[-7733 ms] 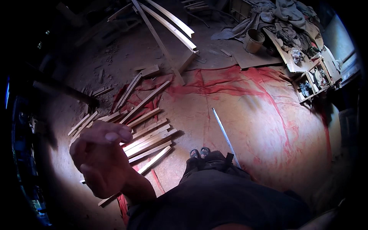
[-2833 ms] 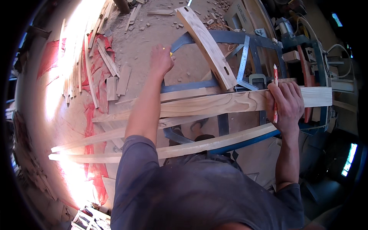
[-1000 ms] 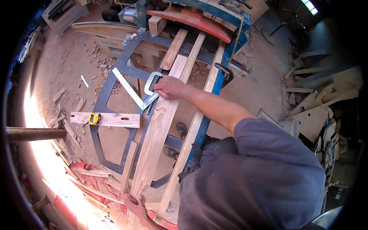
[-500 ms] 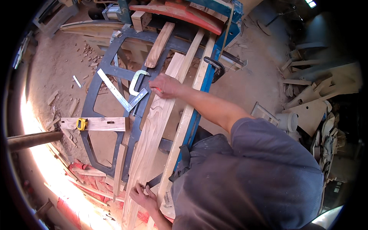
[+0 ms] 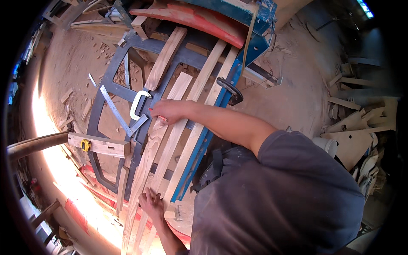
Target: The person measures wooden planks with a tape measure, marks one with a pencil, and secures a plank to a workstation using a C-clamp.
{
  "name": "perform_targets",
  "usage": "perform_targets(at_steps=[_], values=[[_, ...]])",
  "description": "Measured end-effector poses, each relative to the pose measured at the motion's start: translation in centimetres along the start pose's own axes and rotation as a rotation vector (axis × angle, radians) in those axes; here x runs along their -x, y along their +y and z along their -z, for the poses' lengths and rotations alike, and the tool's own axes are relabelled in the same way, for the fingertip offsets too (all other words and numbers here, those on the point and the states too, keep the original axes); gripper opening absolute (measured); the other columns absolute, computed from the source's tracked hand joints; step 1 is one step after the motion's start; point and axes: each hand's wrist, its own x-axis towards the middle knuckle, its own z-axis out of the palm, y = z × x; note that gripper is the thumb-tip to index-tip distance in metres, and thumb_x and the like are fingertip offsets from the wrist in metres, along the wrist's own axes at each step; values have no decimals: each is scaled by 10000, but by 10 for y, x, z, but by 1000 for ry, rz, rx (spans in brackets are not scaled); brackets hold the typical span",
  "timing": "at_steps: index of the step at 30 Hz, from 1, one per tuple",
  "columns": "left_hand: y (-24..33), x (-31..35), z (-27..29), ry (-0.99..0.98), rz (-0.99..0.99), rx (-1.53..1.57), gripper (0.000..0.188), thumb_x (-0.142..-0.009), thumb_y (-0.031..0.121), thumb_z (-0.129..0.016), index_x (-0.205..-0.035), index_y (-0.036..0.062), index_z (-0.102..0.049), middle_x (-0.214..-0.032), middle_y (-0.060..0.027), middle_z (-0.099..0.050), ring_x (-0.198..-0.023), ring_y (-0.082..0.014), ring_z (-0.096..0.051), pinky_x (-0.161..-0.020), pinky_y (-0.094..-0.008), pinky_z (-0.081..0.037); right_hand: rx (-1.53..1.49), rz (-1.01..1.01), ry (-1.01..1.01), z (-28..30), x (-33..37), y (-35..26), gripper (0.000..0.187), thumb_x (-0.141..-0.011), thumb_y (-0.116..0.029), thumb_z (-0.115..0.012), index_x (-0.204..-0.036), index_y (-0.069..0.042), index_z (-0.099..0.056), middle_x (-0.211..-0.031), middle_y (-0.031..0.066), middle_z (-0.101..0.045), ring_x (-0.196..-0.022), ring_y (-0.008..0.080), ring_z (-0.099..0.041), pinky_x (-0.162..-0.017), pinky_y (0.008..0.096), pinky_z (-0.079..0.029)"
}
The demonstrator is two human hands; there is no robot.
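Note:
My right hand (image 5: 168,111) is closed round a red pencil (image 5: 159,115), whose tip is hard to make out. It rests at the upper part of a long grained board (image 5: 146,159). Nearer the lower edge, my left hand (image 5: 152,205) has its fingers bent against the same board's right edge. Alongside the board, to its right, runs a narrower wooden strip (image 5: 175,138). A pale C-clamp (image 5: 136,105) and a metal try square (image 5: 114,109) lie just left of my right hand.
A dark metal frame (image 5: 100,117) supports the wood. At its left, a yellow tape measure (image 5: 86,145) sits on a short slotted wooden piece (image 5: 111,147). A blue beam (image 5: 196,163) with a black handle (image 5: 230,91) runs beside my body. A red curved part (image 5: 191,19) crosses the far end.
The board has shifted left, leaving a gap between it and the narrower strip. Both hands stay with the board, and the pencil remains in my right hand. The view has shifted slightly.

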Motion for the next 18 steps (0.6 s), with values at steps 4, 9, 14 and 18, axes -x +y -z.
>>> perform_targets(at_steps=[4, 9, 14, 18], values=[[49, -27, 2, 31, -97, 77, 615, -650, 87, -868, -1219, 48, -639, -816, -114, -549, -815, -326, -552, -743, -450, -464, -29, -16, -29, 3, 1, 5, 209, -769, -108, -719, -956, -69, -632, -959, 126, -667, -1007, 343, -616, -886, 460, -476], [29, -13, 7, -168, 419, 517, 542, -768, 184, -836, -1238, -20, -660, -1080, -196, -702, -956, -315, -692, -871, -403, -545, -84, 55, -33, 0, -9, 14, 237, -742, -64, -692, -964, -40, -613, -961, 169, -654, -970, 403, -615, -853, 488, -500], [22, 4, -2, -118, 370, 261, 478, -795, 437, -757, -1011, 17, -685, -923, -209, -687, -897, -415, -644, -791, -499, -507, -28, 59, -165, 22, 0, 3, 468, -675, -103, -817, -1093, -47, -614, -1097, 189, -643, -1061, 394, -609, -956, 437, -482], [42, 2, 2, -102, 430, 198, 558, -842, 588, -663, -945, 46, -743, -877, -204, -712, -916, -392, -676, -815, -488, -526, 16, 76, -252, 31, -4, -22, 567, -669, -69, -809, -1186, -51, -578, -1165, 155, -600, -1134, 375, -563, -1013, 425, -445]])
